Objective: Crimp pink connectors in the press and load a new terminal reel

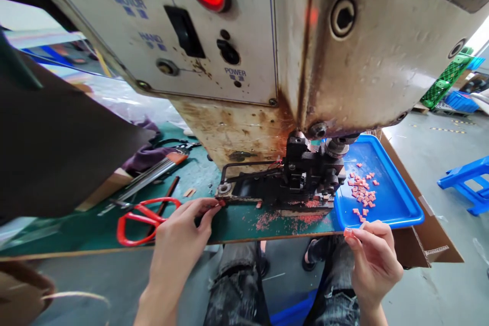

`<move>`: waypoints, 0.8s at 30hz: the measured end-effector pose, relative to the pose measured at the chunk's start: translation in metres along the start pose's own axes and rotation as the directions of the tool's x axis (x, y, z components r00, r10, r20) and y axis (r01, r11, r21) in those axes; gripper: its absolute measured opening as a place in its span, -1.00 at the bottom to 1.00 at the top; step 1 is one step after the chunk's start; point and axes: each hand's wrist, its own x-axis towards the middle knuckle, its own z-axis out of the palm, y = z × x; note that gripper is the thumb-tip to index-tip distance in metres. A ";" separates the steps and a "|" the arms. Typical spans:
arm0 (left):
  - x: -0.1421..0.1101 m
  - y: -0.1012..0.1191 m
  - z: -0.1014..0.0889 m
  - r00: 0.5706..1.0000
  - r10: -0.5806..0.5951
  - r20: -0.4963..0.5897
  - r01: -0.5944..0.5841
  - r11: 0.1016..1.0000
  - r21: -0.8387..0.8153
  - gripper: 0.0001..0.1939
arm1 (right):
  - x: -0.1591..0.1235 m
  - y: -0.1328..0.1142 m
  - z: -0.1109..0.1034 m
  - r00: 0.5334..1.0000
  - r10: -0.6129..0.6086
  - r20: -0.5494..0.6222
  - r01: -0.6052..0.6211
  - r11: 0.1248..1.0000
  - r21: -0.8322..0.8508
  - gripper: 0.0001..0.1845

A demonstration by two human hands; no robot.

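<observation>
My right hand (376, 265) pinches a small orange plastic piece (348, 233) between thumb and fingertips, just off the front edge of a blue tray (410, 214). Several similar orange pieces (362, 191) lie scattered in that tray. At the left end of the black press tooling (263, 188), my left hand (187, 232) is closed in a pinch. A small red bit (221, 203) shows at its fingertips, partly hidden by them. The tooling sits under the head of a worn bench press (237, 132), with orange shavings (267, 220) in front of it.
Red-handled scissors (124, 229) lie on the green bench top (80, 232) left of my left hand. Behind them are a metal rule-like tool (153, 170) and dark cloth. An open cardboard box (412, 244) is under the tray. A blue stool (468, 178) stands on the floor to the right.
</observation>
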 end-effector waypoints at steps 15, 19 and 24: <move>-0.008 -0.003 0.000 0.996 0.004 -0.085 -0.002 1.000 0.018 -0.69 | 0.031 0.034 -0.021 0.975 0.223 0.016 -0.214 0.952 -0.219 -0.76; -0.018 0.012 -0.017 0.963 -0.208 -0.169 0.174 0.965 -0.195 -0.72 | 0.027 0.027 -0.032 0.965 0.261 -0.039 -0.264 0.952 -0.155 -0.74; -0.039 0.060 -0.037 0.970 -0.233 0.074 0.228 0.752 -0.618 -0.70 | 0.004 -0.008 -0.014 0.913 0.252 0.322 -0.286 0.956 0.061 -0.94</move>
